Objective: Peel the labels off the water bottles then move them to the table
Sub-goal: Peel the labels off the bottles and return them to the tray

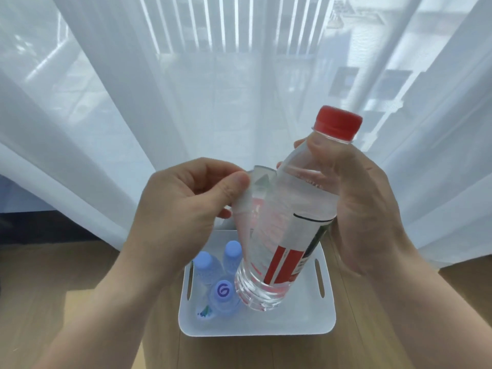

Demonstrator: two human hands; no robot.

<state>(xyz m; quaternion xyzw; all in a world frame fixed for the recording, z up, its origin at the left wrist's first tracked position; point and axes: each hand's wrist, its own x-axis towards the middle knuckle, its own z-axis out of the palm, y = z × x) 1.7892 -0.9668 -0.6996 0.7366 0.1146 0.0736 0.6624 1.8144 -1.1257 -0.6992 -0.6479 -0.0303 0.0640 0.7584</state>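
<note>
Clear ribbed plastic bottle (pixel 287 209), red screw cap (pixel 337 124), tilted above white slotted bin (pixel 306 323); gripped by right hand (pixel 367 206). Glossy label (pixel 253 198) half peeled, pinched by left hand (pixel 183 209). Three blue-capped bottles (pixel 221 278) inside bin.

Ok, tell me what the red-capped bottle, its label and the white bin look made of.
Red-capped bottle: clear, glossy plastic by the look; the fingers show through it, and it has ribs near the base.
Label: thin, flexible film, probably plastic; it curls and lets light through.
White bin: matte white, smooth rounded rim, cut handle slots; likely moulded plastic, possibly coated metal.
</note>
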